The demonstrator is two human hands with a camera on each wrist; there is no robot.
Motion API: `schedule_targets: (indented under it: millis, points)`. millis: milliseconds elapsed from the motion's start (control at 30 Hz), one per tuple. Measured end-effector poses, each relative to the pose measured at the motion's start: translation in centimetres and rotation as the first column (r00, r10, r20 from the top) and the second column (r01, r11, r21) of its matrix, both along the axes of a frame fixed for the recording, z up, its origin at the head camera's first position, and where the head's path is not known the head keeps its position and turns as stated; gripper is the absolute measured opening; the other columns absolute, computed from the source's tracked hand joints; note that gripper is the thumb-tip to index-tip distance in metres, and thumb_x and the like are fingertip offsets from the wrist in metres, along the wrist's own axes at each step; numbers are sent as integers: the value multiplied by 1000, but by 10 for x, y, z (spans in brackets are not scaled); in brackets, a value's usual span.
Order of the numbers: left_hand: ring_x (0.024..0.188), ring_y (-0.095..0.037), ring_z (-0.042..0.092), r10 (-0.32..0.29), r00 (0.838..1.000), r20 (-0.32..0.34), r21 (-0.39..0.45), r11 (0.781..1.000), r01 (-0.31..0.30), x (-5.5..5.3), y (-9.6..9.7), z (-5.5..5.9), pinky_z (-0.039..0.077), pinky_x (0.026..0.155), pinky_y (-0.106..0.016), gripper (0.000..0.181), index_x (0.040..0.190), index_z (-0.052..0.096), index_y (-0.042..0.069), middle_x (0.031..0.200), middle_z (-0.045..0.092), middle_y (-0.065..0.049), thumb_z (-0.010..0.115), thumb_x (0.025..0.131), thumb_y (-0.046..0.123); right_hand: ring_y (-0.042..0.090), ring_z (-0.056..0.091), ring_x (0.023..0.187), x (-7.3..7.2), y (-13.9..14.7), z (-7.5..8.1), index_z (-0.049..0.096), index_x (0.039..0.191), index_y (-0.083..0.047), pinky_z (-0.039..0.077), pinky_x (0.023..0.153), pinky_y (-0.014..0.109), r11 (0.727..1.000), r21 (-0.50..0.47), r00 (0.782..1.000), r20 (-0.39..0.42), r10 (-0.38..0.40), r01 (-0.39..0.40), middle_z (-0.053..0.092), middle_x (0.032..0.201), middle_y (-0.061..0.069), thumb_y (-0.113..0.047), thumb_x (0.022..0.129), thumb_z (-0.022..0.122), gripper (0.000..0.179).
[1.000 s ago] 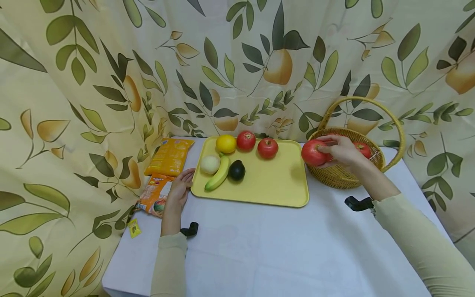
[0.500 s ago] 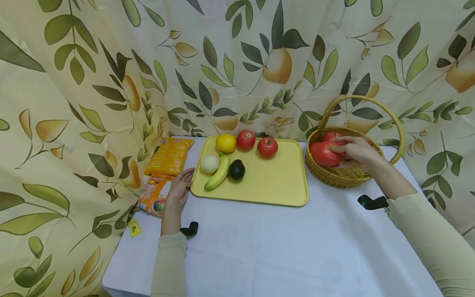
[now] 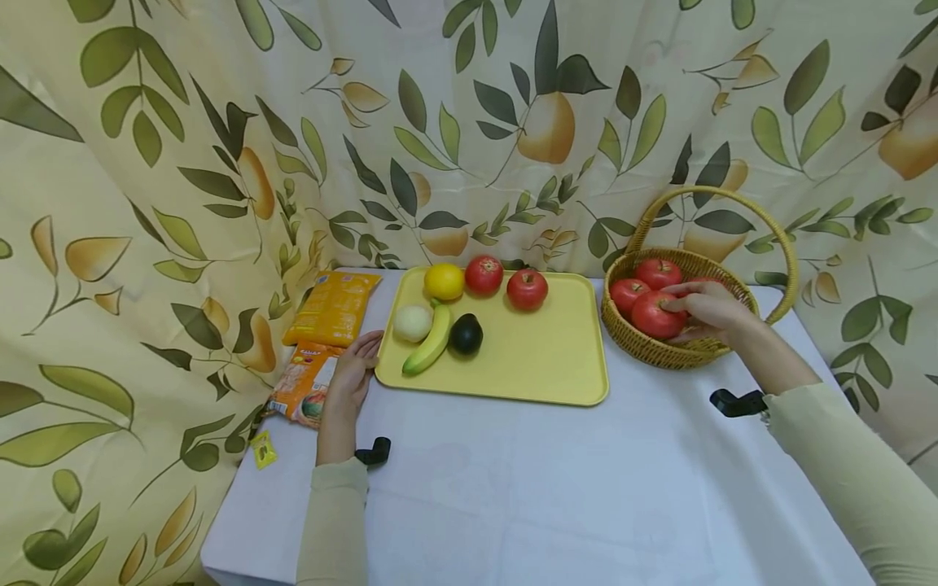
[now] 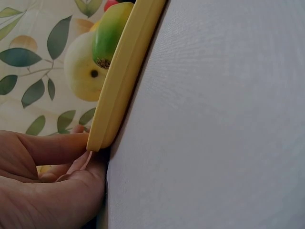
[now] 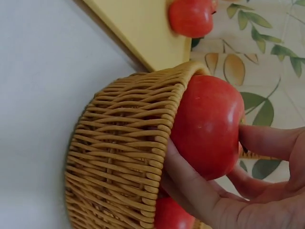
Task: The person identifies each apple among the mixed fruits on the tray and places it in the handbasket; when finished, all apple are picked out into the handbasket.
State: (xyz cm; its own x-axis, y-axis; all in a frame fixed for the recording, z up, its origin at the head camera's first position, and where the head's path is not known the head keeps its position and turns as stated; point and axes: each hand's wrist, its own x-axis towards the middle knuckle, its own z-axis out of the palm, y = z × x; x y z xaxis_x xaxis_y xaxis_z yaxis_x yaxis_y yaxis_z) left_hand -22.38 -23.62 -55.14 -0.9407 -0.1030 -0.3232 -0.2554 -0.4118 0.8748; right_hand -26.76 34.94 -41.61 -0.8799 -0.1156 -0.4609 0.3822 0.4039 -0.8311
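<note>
My right hand [image 3: 705,311] holds a red pomegranate [image 3: 657,316] inside the wicker basket [image 3: 646,352]. In the right wrist view this pomegranate [image 5: 207,126] sits at the basket rim, thumb on one side and fingers underneath. Other red pomegranates [image 3: 658,273] lie around it, one partly hidden by the hand. At the left corner of the yellow tray [image 3: 545,358], my left hand [image 3: 353,374] grips the rim; the left wrist view shows a finger and thumb [image 4: 71,191] at that corner. On the tray are two pomegranates [image 3: 527,290], a lemon [image 3: 444,282], a banana [image 3: 428,342], a dark avocado [image 3: 465,334] and a pale round fruit [image 3: 413,323].
Left of the tray lie a yellow snack packet [image 3: 333,308] and an orange one [image 3: 304,382], partly behind the left hand. A small yellow sachet [image 3: 263,449] is nearer the table's left edge. The basket's tall handle [image 3: 769,224] arches over it. A patterned curtain hangs behind.
My right hand has carried the pomegranate from over the basket's left rim rightward and down among the others inside. The left hand stays at the tray corner.
</note>
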Motion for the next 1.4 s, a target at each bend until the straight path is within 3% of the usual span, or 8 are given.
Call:
schedule_targets:
  millis: [400, 633, 933, 1400]
  points:
    - [152, -27, 37, 2, 1000, 17, 0, 1000, -2, 1, -2, 0, 32, 123, -33, 61, 156, 41, -3, 163, 38, -21, 35, 99, -23, 42, 45, 127, -9, -4, -18, 20, 161, 7, 62, 88, 47, 1000, 20, 1000, 4, 2, -3, 21, 157, 34, -14, 109, 50, 63]
    - [153, -28, 35, 4, 1000, 3, 8, 1000, -4, 2, 0, -1, 31, 123, -33, 62, 157, 38, -4, 164, 35, -22, 33, 98, -24, 30, 51, 112, -10, -6, -25, 23, 160, 8, 64, 83, 41, 1000, 8, 1000, -20, -11, 11, 28, 149, 27, -17, 109, 52, 64]
    - [153, -28, 34, 7, 1000, -4, 14, 1000, -7, 1, -2, 4, 31, 124, -33, 63, 157, 38, -4, 164, 35, -23, 33, 98, -24, 43, 38, 131, -16, -15, -27, 22, 161, 7, 64, 82, 43, 998, -12, 998, -19, -66, 66, 17, 160, 32, -16, 109, 51, 64]
    - [153, -28, 35, 5, 1000, 4, 30, 1000, -5, 1, 2, 1, 32, 123, -33, 63, 156, 39, -4, 164, 36, -22, 34, 97, -24, 46, 54, 120, -26, -16, -45, 28, 158, 9, 65, 77, 43, 992, 48, 991, -70, -117, 120, 23, 159, 36, -18, 108, 52, 62]
